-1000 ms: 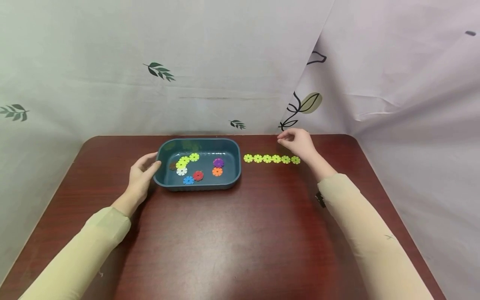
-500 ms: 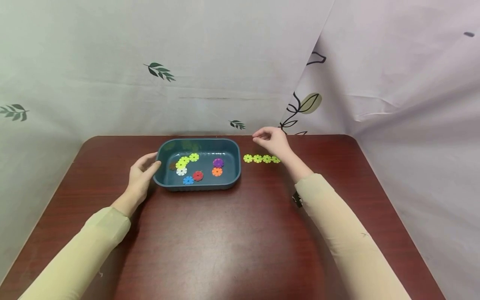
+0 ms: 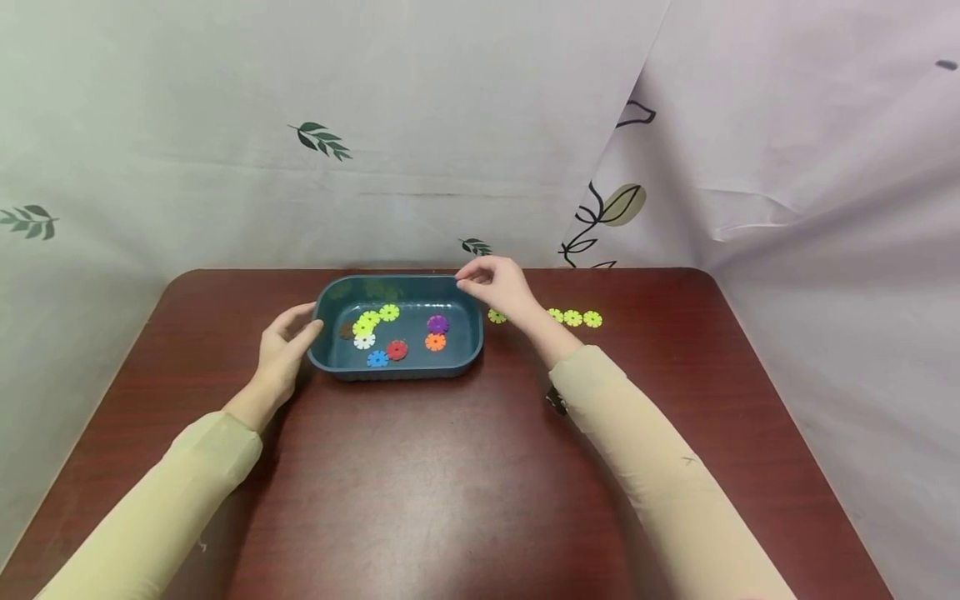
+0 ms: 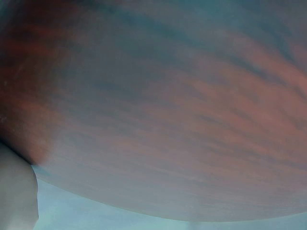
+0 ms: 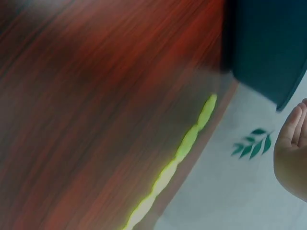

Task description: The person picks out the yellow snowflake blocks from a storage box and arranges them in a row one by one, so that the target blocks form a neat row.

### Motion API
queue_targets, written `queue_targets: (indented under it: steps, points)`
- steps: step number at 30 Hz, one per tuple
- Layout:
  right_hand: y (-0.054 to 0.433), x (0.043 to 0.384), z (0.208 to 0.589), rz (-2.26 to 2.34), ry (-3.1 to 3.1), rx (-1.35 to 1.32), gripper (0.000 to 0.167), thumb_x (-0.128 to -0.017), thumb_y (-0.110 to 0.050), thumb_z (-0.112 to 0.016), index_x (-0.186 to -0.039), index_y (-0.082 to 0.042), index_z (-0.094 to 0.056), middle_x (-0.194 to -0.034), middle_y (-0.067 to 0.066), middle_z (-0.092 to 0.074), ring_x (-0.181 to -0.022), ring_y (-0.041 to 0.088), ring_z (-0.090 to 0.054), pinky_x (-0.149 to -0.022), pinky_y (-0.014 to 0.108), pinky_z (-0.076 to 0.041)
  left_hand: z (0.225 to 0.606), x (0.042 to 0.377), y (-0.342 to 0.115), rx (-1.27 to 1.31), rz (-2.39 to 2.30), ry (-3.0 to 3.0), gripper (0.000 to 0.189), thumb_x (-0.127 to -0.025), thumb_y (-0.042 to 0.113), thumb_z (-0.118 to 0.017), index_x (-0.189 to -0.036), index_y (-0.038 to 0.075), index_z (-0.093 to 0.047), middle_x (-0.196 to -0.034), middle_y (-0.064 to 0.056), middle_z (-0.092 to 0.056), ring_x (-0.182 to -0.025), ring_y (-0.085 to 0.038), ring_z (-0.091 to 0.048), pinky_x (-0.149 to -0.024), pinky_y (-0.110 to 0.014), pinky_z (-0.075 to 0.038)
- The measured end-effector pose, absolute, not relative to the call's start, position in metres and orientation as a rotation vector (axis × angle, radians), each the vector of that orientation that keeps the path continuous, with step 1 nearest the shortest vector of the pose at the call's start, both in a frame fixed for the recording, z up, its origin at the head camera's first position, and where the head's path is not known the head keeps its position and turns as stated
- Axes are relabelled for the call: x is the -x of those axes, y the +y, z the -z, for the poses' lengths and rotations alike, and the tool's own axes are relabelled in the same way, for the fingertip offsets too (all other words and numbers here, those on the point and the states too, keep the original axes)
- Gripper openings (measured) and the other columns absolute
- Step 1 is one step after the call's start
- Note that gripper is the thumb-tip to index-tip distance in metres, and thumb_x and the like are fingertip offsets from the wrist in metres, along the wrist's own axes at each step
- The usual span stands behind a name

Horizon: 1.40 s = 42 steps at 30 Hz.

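Fingers of my right hand [image 3: 501,287] bend toward the thumb with only a narrow gap at the tips; no disc shows between them, though I cannot tell whether they pinch anything. They hang over the far right corner of a dark blue-green rounded rectangular tray [image 3: 405,372], whose long axis runs left to right on the reddish-brown wooden bench [image 3: 420,483]. My left hand [image 3: 281,354] grips the tray's left rim, thumb over the edge. What matters, I judge, is where the three yellow-green toothed plastic discs [image 3: 389,312] lie inside: left of my right fingers and slightly nearer, their line slanting from near left to far right. My left hand is actually closer to that cluster, but it is busy at the rim. Just nearer and left of my right fingertips lies a purple toothed disc [image 3: 437,324], with an orange toothed disc [image 3: 435,342] touching its near side. Right of the tray, a straight row of yellow-green toothed discs [image 3: 555,316] extends rightward along the bench, partly hidden behind my right hand.
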State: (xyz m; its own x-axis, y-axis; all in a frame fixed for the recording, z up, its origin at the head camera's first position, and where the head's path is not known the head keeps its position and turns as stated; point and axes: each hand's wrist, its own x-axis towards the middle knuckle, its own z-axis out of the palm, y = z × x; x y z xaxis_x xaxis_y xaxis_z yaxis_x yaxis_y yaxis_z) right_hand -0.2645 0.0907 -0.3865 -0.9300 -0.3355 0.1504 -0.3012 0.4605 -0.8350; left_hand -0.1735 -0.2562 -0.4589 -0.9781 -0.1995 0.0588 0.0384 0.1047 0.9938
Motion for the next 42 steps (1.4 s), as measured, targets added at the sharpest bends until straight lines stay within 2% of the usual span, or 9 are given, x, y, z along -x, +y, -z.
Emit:
queue_targets:
  steps: [14,26,42]
  points:
    - [0.031,0.254,0.389,1.434,2.567,0.686,0.011,-0.099,-0.013,-0.077,-0.107,-0.006,-0.08,-0.103,0.011,-0.079,-0.092,0.021,-0.072,-0.079,0.025,-0.059,0.458,0.174,-0.254,-0.154,2.014,-2.164,0.025,-0.104,0.012,-0.067,-0.123,0.027,-0.071,-0.115,0.022,-0.064,-0.106,0.006,-0.061,-0.084,-0.005,-0.053]
    - [0.0,0.251,0.402,1.353,2.509,0.78,0.014,-0.1,-0.012,-0.075,-0.111,-0.005,-0.08,-0.108,0.01,-0.078,-0.097,0.019,-0.072,-0.08,0.02,-0.057,0.459,0.174,-0.254,-0.144,2.049,-2.107,0.028,-0.103,0.007,-0.068,-0.119,0.029,-0.073,-0.113,0.023,-0.067,-0.103,0.007,-0.063,-0.083,-0.006,-0.054]
    - [-0.031,0.249,0.407,1.164,2.495,0.903,0.013,-0.1,-0.008,-0.072,-0.111,-0.004,-0.079,-0.106,0.009,-0.079,-0.096,0.017,-0.072,-0.084,0.016,-0.054,0.462,0.176,-0.257,-0.145,2.041,-2.133,0.027,-0.103,0.011,-0.068,-0.125,0.027,-0.073,-0.117,0.021,-0.066,-0.106,0.004,-0.063,-0.084,-0.007,-0.054]
